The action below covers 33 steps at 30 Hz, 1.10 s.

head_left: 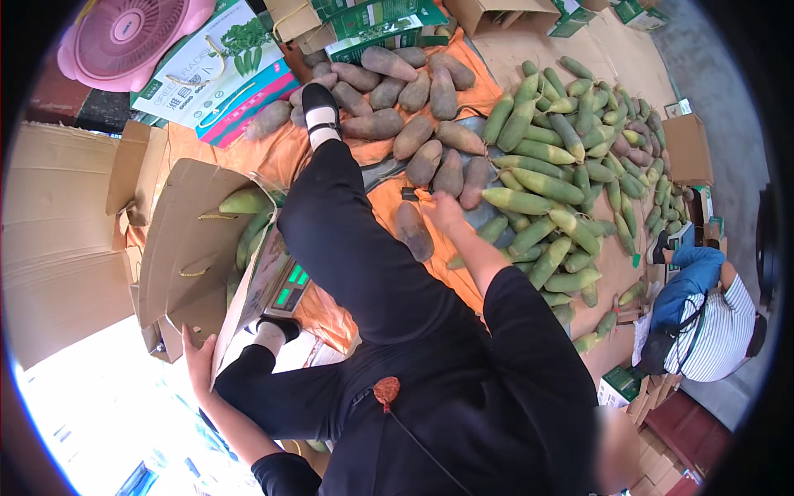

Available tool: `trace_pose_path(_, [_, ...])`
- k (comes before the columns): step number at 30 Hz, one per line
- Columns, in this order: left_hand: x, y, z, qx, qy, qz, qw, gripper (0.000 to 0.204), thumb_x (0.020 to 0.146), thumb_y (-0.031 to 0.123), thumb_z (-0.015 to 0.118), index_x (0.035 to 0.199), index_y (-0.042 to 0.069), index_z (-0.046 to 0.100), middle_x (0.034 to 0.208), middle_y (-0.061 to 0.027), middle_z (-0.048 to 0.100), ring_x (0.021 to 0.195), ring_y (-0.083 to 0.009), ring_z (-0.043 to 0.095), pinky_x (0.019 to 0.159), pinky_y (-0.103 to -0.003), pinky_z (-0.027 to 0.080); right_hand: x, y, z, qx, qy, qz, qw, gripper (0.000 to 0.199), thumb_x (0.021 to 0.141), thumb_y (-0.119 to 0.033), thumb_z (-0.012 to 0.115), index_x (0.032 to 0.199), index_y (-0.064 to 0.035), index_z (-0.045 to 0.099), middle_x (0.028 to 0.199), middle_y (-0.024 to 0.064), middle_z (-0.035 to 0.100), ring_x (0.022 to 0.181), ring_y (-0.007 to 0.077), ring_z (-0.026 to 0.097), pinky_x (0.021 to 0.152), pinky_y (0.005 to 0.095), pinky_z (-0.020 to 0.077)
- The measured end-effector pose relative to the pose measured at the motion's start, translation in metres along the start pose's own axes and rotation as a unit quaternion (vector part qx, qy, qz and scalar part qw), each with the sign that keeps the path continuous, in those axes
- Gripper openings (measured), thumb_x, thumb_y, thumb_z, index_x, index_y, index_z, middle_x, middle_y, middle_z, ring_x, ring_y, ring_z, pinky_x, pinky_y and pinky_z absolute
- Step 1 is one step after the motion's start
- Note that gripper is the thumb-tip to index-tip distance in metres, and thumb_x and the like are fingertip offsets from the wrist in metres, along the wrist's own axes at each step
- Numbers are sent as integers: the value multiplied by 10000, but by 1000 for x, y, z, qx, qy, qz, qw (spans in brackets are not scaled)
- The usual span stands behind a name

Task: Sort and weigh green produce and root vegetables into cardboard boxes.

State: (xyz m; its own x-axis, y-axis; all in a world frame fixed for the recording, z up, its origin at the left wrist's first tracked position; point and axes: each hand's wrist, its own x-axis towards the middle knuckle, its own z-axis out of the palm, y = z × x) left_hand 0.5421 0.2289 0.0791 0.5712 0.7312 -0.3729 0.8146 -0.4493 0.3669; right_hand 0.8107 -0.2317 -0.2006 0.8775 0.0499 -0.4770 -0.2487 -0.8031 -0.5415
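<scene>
An open cardboard box (pixel 174 240) stands on the left with several green radishes (pixel 245 201) inside. My left hand (pixel 198 360) is at its near flap, thumb and fingers against the cardboard. On the right, my right hand (pixel 445 213) reaches down among dark purplish radishes (pixel 449 174), close to an orange sheet (pixel 389 207). Its fingertips are too small and partly hidden to show whether they grip anything. One dark radish (pixel 413 231) lies just left of this hand. Beside the box, a scale with a lit green display (pixel 291 285) shows partly.
A large heap of green radishes (pixel 538 186) spreads to the right over cardboard. Printed cartons (pixel 207 70) and a pink fan (pixel 128 33) stand at the far left. My leg (pixel 356 240) stretches between box and heap. Another person (pixel 703 322) bends at the right edge.
</scene>
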Motion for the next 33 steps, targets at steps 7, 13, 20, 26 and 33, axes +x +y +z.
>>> trace_pose_path(7, [4,-6,4,-85,-13,-18,996,772,767,100,628,1422,4,229,1387,-218,367,1236,-276,406,1040,-321,289,70,-65,-35,-27,59,125,990,771,717,-404,724,1320,-113,341,1213,177,495,1138,323,512,929,409,433])
trace_pose_path(13, [4,14,10,-86,-9,-21,996,786,756,74,626,1426,9,222,1375,-224,370,1191,-268,440,1009,-313,330,94,-96,-21,-54,15,237,970,939,733,-371,712,1413,-123,113,1284,192,414,1121,316,525,926,379,444])
trace_pose_path(20, [3,12,6,-132,-16,-48,990,761,771,49,601,1428,13,217,1380,-224,359,1140,-258,473,970,-312,365,69,-74,10,86,-25,179,980,1087,591,-350,801,1418,-117,134,1324,224,410,1203,346,456,988,413,392])
trace_pose_path(26, [6,-7,6,-118,-28,-19,992,731,799,52,585,1428,8,215,1406,-226,322,1224,-249,396,1024,-313,302,44,-88,30,31,-82,28,996,660,725,-248,702,1284,-137,369,1204,183,536,1137,338,514,917,420,437])
trace_pose_path(33, [-1,11,8,-101,-39,-46,993,710,822,107,584,1423,0,221,1449,-194,290,1326,-272,290,1082,-321,210,12,-52,30,-43,-1,27,999,668,659,-331,724,1214,-57,472,1146,219,569,1100,345,538,907,410,446])
